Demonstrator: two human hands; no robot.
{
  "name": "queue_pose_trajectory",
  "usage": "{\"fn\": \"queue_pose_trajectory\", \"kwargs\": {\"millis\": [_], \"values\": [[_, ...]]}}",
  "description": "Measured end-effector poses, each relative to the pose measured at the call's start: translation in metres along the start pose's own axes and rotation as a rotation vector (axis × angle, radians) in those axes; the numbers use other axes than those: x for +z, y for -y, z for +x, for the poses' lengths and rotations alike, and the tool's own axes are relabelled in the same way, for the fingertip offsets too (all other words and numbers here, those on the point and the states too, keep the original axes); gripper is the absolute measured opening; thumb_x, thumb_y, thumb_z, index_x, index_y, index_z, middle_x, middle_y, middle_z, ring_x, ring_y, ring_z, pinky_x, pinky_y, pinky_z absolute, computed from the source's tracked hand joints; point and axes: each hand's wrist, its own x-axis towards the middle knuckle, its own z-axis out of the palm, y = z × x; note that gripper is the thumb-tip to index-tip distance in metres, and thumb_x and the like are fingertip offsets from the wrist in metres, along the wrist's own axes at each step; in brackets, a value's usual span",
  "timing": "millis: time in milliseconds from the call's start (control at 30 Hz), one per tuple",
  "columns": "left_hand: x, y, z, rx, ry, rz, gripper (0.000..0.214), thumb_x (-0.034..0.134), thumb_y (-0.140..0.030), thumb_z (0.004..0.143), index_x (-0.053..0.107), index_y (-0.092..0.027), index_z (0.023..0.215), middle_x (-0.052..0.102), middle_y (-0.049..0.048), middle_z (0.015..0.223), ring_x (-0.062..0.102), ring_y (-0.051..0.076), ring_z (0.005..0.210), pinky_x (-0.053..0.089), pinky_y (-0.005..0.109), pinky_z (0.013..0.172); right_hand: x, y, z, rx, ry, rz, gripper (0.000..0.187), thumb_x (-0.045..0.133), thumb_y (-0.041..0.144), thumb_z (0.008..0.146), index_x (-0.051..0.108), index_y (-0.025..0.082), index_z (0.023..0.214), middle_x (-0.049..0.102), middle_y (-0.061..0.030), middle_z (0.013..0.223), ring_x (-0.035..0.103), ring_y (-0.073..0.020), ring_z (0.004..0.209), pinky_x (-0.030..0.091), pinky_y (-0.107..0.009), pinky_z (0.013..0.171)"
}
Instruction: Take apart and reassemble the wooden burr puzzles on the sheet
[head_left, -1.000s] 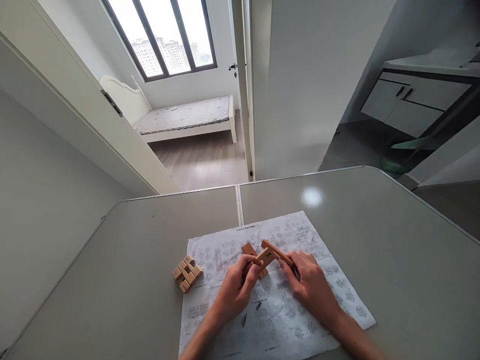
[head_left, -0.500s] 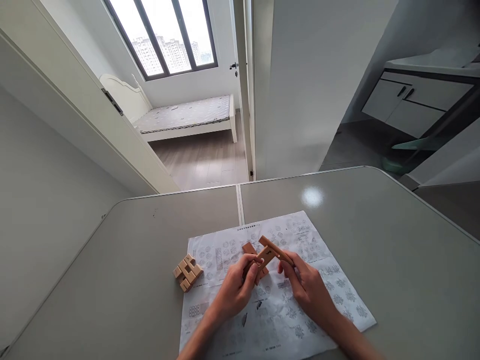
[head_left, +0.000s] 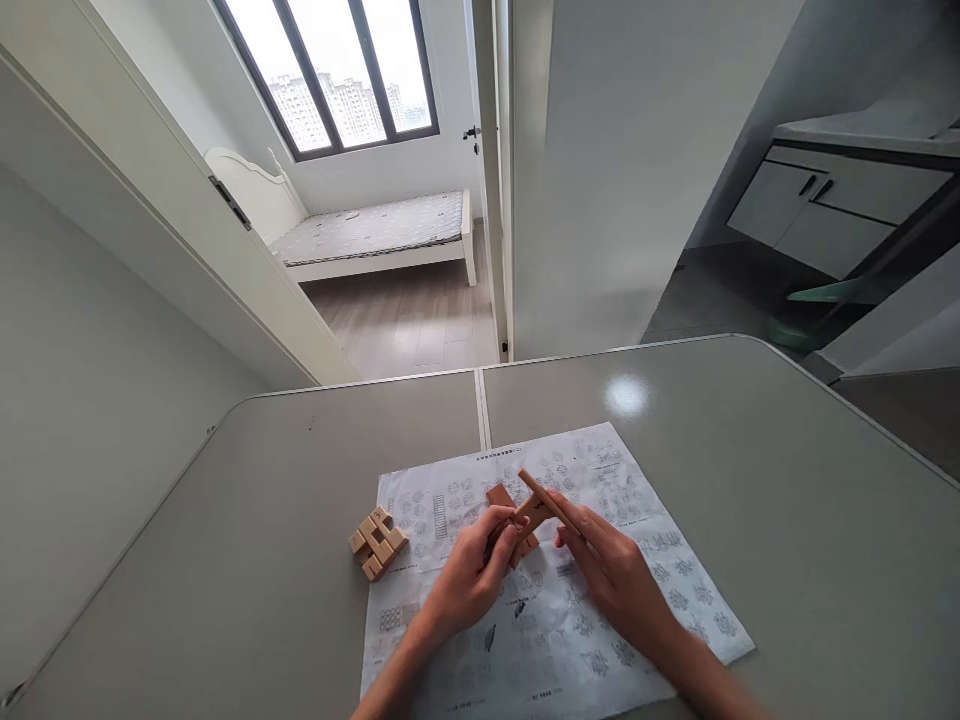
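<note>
My left hand (head_left: 474, 572) is closed on a flat wooden puzzle piece (head_left: 531, 507) that carries a dark mark. In my right hand (head_left: 616, 568), fingers pinch a thin wooden strip (head_left: 534, 486), seen nearly edge-on. The strip slants across the far end of the marked piece; whether the two are joined I cannot tell. Below them a reddish-brown wooden piece (head_left: 499, 494) shows partly, the rest covered by my left hand and the held piece. Under both hands spreads a creased sheet of printed diagrams (head_left: 442, 640). Off its left edge sits a lighter cluster of notched wooden blocks (head_left: 379, 543).
The grey table (head_left: 810, 520) has a seam (head_left: 481, 410) down its middle and a pale raised edge. Beyond it stand a doorway with a bed (head_left: 375, 225), a white wall (head_left: 600, 180) and, at right, a cabinet (head_left: 832, 210).
My right fingers have shifted up along the strip, and the strip has turned more edge-on to me. The left hand and the block cluster look nearly unchanged.
</note>
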Motion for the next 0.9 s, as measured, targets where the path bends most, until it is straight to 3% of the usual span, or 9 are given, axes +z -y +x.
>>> {"fn": "queue_pose_trajectory", "kwargs": {"millis": [167, 367, 567, 767, 900], "values": [[-0.001, 0.002, -0.001, -0.016, -0.002, -0.037, 0.034, 0.04, -0.048, 0.109, 0.057, -0.018, 0.113, 0.049, -0.0021, 0.074, 0.045, 0.013, 0.063, 0.04, 0.024, 0.059, 0.003, 0.0, -0.002, -0.04, 0.047, -0.024, 0.062, 0.04, 0.014, 0.108, 0.031, 0.037, 0.165, 0.07, -0.0064, 0.132, 0.072, -0.019, 0.106, 0.062, -0.031, 0.086], [-0.001, 0.003, -0.001, -0.008, -0.002, -0.028, 0.035, 0.04, -0.048, 0.109, 0.058, -0.018, 0.113, 0.049, -0.003, 0.071, 0.043, 0.012, 0.061, 0.038, 0.025, 0.059, 0.005, -0.001, -0.002, -0.083, 0.074, -0.103, 0.06, 0.042, 0.017, 0.109, 0.03, 0.034, 0.165, 0.074, -0.0078, 0.119, 0.073, -0.0201, 0.098, 0.062, -0.032, 0.083], [0.0, -0.002, 0.0, -0.011, 0.005, -0.012, 0.035, 0.043, -0.048, 0.109, 0.059, -0.018, 0.115, 0.054, -0.0017, 0.073, 0.047, 0.013, 0.064, 0.039, 0.025, 0.063, 0.006, 0.0, -0.002, -0.11, -0.011, -0.153, 0.059, 0.043, 0.015, 0.109, 0.033, 0.035, 0.164, 0.076, -0.0074, 0.119, 0.074, -0.0199, 0.098, 0.064, -0.034, 0.083], [-0.002, -0.007, 0.001, 0.01, 0.031, -0.01, 0.034, 0.045, -0.047, 0.108, 0.06, -0.016, 0.114, 0.06, -0.0001, 0.075, 0.05, 0.013, 0.066, 0.041, 0.026, 0.066, 0.004, 0.0, -0.003, -0.041, -0.138, -0.162, 0.057, 0.044, 0.014, 0.108, 0.04, 0.035, 0.161, 0.077, -0.0068, 0.113, 0.073, -0.017, 0.077, 0.064, -0.031, 0.072], [-0.002, -0.008, 0.001, 0.001, 0.035, -0.04, 0.035, 0.045, -0.048, 0.108, 0.059, -0.016, 0.108, 0.061, 0.0004, 0.074, 0.048, 0.012, 0.061, 0.04, 0.024, 0.06, 0.004, 0.002, -0.002, -0.048, -0.128, -0.135, 0.058, 0.044, 0.015, 0.108, 0.039, 0.038, 0.161, 0.076, -0.0046, 0.114, 0.073, -0.0169, 0.079, 0.064, -0.03, 0.074]]}}
